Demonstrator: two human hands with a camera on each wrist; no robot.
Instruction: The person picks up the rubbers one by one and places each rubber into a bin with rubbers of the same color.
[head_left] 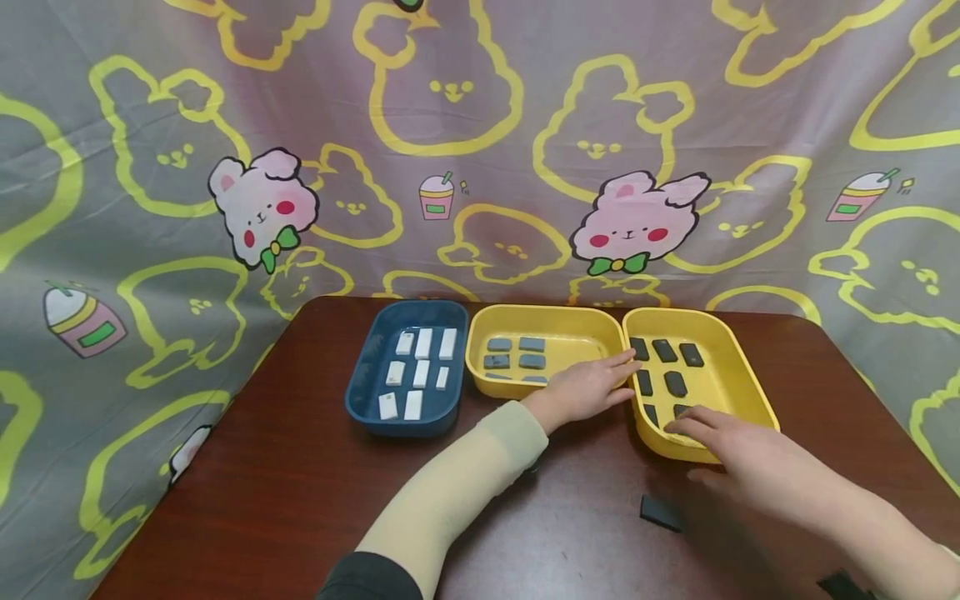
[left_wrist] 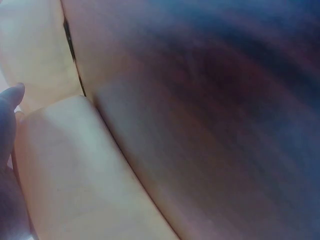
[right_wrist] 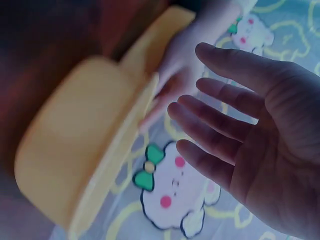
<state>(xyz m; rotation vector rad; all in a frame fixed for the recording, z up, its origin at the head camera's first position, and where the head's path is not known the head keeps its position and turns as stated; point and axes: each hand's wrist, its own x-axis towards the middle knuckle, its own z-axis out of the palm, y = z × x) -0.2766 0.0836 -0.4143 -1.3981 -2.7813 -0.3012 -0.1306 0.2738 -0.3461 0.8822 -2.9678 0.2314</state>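
Note:
My right hand (head_left: 750, 454) hovers over the front rim of the right yellow bin (head_left: 750, 392). In the right wrist view that hand (right_wrist: 250, 125) has its fingers loosely extended, and nothing is in its palm. Several small black rectangular blocks (head_left: 676, 383) lie in rows inside the bin; fingers partly cover the front one. My left hand (head_left: 588, 389) reaches across the front of the middle yellow bin (head_left: 555, 315), its fingertips at the right bin's left rim. At the edge of the left wrist view shows a finger (left_wrist: 10, 107) beside the yellow bin wall (left_wrist: 75, 165).
A blue bin (head_left: 360, 392) at the left holds several white blocks (head_left: 421, 374). Grey blocks (head_left: 532, 362) lie in the middle bin. One black block (head_left: 661, 512) lies on the brown table (head_left: 285, 467), and a dark piece (head_left: 842, 585) shows beneath the right forearm. Behind hangs a patterned curtain (head_left: 495, 100).

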